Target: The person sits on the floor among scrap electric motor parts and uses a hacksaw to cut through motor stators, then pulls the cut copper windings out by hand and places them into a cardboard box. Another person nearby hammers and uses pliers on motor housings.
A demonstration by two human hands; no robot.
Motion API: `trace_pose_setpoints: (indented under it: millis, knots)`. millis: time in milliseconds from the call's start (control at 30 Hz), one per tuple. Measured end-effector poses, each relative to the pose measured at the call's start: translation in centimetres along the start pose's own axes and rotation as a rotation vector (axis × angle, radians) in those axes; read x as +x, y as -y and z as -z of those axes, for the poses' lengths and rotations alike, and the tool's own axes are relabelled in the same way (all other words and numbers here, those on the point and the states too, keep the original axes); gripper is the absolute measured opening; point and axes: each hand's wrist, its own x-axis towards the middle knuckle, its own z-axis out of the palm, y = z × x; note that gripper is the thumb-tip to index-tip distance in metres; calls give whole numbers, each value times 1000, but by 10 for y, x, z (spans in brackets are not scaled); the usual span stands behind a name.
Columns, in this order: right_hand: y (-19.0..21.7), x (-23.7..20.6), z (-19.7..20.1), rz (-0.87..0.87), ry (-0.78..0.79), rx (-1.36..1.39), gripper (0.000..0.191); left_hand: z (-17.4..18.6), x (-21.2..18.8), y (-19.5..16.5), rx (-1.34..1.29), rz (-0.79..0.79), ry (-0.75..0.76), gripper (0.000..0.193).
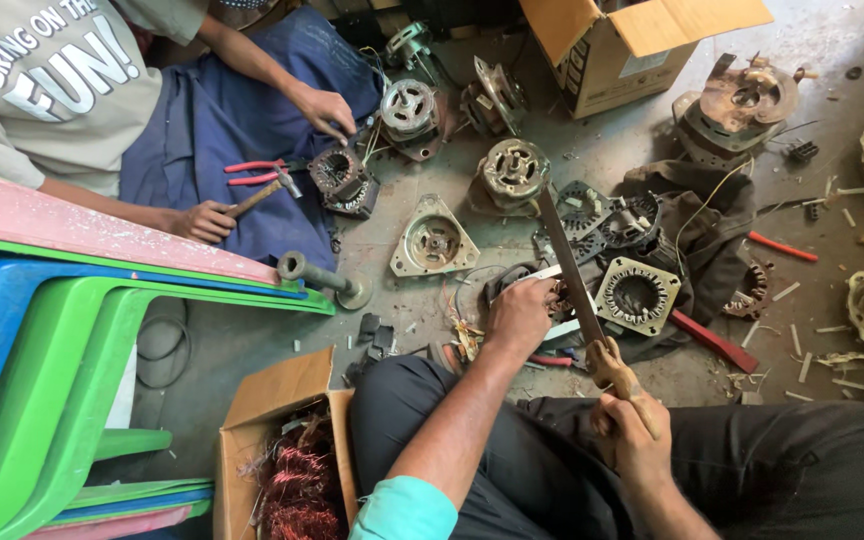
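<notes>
- On the floor at 12 o'clock from the hands, a motor stator (636, 295) lies.
- Right hand (630, 425) is clenched around a long file (564, 255).
- Left hand (522, 312) is closed on a metal piece (544, 273) just beside the stator.

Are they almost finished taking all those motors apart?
Not nearly. Done: a cardboard box already holds pulled copper wire, and loose motor covers lie on the floor. In hand: the left hand steadies a stator while the right hand holds a long blade on it; a second person's hand grips a hammer. Left: a stator beside it and several whole motors seem untouched.
</notes>
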Motion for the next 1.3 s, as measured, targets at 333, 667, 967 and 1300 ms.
trace_pose_setpoints:
  millis: [333,667,967,1300]
  knots:
    - [18,-8,-9,-77,-13,-32,14,12,3,-9,5,151,89,38]
    - [37,-18,-18,-148,-49,-33,33,7,13,-2,12,173,95,44]
    - [18,-12,0,-167,-29,8,18,-3,9,6,-28,84,-8,28]
    - [29,-12,-8,-95,5,156,10,-4,8,11,-45,102,26,37]
